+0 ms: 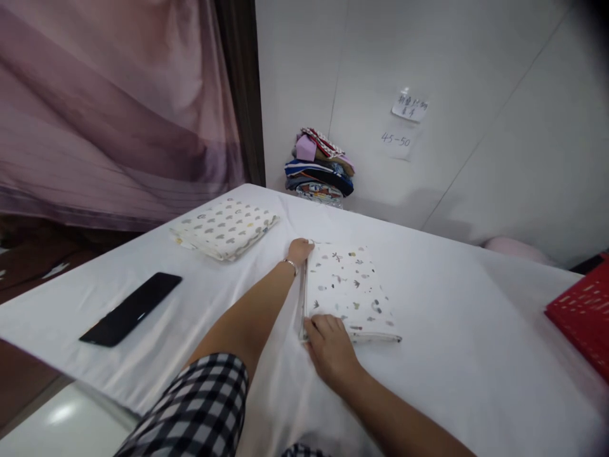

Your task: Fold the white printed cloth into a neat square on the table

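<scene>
A white folded cloth with small grey, green and yellow prints lies on the white-covered table in front of me. At its far left corner, my left hand is closed on the edge, its fingertips partly hidden. My right hand grips the near left corner, fingers curled over the top and thumb by the edge. Farther left rests another folded cloth, cream with grey cloud-like shapes, touched by neither hand.
A black flat rectangular object lies on the table at left. Folded clothes are stacked against the wall behind the far edge. At right sits a red object. Handwritten papers hang on the wall, and a pink curtain hangs at left.
</scene>
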### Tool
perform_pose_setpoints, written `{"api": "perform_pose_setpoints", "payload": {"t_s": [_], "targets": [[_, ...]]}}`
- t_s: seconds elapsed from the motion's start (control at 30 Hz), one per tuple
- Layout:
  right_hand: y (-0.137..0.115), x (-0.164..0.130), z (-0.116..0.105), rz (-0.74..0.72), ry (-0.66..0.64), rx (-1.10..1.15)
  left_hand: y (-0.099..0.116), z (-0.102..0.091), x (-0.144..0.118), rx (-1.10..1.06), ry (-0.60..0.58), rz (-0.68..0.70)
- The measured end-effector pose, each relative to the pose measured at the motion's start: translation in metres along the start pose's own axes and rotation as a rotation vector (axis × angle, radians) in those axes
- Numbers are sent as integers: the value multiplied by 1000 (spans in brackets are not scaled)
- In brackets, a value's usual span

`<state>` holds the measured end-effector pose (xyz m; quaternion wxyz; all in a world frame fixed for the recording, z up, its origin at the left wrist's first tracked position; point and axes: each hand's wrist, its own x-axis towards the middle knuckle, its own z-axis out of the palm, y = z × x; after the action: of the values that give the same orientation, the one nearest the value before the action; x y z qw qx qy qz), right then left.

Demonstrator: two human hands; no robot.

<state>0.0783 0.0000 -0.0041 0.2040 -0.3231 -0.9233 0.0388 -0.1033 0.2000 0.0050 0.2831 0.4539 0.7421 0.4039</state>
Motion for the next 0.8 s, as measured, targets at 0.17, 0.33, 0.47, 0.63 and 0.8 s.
{"api": "perform_pose_setpoints", "payload": {"t_s": [0.17, 0.33, 0.47, 0.63, 0.8], "targets": [[1, 1, -9, 32, -38, 52, -1, -2, 3, -60, -39, -8], [7, 1, -20, 49, -28, 224, -2, -7, -5, -93, -41, 8], [11, -3, -18, 64, 49, 303, -9, -16, -22, -140, -44, 4], [13, -3, -14, 60, 81, 321, -21, -34, -62, -185, -172, -35], [15, -2, -13, 64, 107, 342, -30, -59, -116, -156, -364, -24]]}}
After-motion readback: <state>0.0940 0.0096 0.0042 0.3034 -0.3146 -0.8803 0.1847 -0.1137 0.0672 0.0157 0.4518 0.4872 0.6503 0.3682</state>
